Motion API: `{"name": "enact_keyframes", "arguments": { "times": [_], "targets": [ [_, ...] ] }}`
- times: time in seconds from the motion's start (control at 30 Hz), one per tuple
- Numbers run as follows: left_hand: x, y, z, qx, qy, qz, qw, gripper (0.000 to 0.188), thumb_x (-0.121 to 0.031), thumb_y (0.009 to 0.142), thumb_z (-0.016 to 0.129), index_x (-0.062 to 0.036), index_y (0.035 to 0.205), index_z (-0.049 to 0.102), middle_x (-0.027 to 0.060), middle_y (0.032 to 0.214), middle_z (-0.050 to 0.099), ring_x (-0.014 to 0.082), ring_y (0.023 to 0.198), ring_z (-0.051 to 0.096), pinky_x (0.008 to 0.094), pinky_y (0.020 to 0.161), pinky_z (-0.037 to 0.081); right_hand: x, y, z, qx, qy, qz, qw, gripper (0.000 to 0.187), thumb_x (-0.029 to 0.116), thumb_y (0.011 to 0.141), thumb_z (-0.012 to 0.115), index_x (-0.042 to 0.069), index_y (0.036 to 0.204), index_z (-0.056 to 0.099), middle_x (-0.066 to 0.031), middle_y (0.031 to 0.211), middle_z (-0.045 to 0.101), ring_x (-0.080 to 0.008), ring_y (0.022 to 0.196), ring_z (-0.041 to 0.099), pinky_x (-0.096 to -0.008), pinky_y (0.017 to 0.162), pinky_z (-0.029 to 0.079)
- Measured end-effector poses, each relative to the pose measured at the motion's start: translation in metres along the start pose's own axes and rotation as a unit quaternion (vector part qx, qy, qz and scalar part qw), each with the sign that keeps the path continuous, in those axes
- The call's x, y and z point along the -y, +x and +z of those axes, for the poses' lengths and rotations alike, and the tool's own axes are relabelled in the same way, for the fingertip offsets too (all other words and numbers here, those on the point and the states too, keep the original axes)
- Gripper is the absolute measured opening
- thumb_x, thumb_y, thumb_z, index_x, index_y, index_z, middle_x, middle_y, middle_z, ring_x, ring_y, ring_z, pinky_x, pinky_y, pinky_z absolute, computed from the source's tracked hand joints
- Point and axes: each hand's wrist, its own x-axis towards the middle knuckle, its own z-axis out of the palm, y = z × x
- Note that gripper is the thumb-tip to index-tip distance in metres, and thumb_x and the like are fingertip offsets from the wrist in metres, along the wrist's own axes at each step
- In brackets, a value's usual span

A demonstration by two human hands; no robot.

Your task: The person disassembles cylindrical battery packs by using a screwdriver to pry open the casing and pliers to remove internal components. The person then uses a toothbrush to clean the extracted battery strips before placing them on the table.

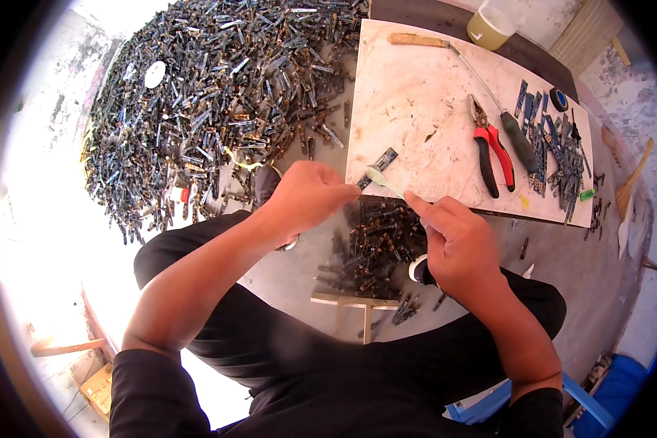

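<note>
A: Left hand (303, 193)?
B: Thumb and forefinger together on the near end of a dark strip (388, 156); fingertips cover that end.
A: Right hand (460, 244)?
B: Clamped on a pale tool (391, 187), forefinger extended along it; rest of handle hidden in the grip. Its head overlaps the strip just beyond the left fingertips. Contact hard to make out.
A: Around them?
B: Board (409, 95) ahead of the fingers. Pliers (495, 150) ahead and right of the right fingers. Pile (219, 87) left of the left fingertips, far side cut off by the frame.
</note>
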Motion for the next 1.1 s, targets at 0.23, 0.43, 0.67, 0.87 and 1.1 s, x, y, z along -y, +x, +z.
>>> {"name": "enact_keyframes", "arguments": {
  "times": [0.23,0.43,0.67,0.87,1.1],
  "targets": [
    [0.001,0.001,0.002,-0.007,-0.014,0.006,1.0,0.028,-0.019,0.093,0.081,-0.0056,0.072,0.069,-0.0003,0.069,0.064,0.0069,0.061,0.054,0.0243,0.057,0.038,0.002,0.008,-0.008,-0.014,-0.022,0.01,1.0,0.05,-0.009,0.086,0.061,0.008,0.131,0.077,-0.0138,0.087,0.062,-0.0352,0.078,0.065,-0.0437,0.07,0.054],
    [-0.001,0.0,0.001,0.004,-0.012,0.003,1.0,0.028,-0.019,0.093,0.081,-0.0054,0.072,0.069,0.0,0.069,0.063,0.007,0.061,0.053,0.0245,0.057,0.038,0.0,0.006,-0.008,0.004,0.011,0.002,1.0,0.05,-0.008,0.088,0.061,0.009,0.133,0.076,-0.0143,0.087,0.062,-0.0367,0.078,0.064,-0.0446,0.07,0.053],
    [-0.001,0.0,0.0,0.003,-0.01,0.003,1.0,0.027,-0.02,0.093,0.081,-0.0048,0.073,0.07,0.0004,0.069,0.064,0.0072,0.062,0.055,0.0248,0.057,0.039,-0.003,0.003,-0.002,-0.017,0.014,0.003,1.0,0.049,-0.007,0.088,0.063,0.01,0.133,0.076,-0.014,0.085,0.06,-0.0369,0.075,0.063,-0.044,0.07,0.053],
    [-0.001,0.001,0.0,-0.002,-0.005,-0.009,1.0,0.028,-0.02,0.092,0.082,-0.005,0.072,0.07,0.0006,0.07,0.065,0.0075,0.062,0.055,0.0245,0.058,0.04,-0.006,0.001,0.005,-0.04,0.035,0.004,0.999,0.049,-0.009,0.089,0.062,0.008,0.134,0.075,-0.0144,0.084,0.06,-0.035,0.074,0.063,-0.0414,0.069,0.052],
    [-0.001,0.0,0.0,-0.001,-0.014,-0.008,1.0,0.027,-0.02,0.092,0.083,-0.0048,0.074,0.07,0.0006,0.071,0.065,0.0076,0.063,0.056,0.0244,0.059,0.04,-0.012,0.007,0.001,-0.056,0.075,0.022,0.995,0.047,-0.011,0.092,0.061,0.006,0.135,0.074,-0.0165,0.085,0.063,-0.0354,0.074,0.063,-0.0403,0.07,0.052]
  ]
}}
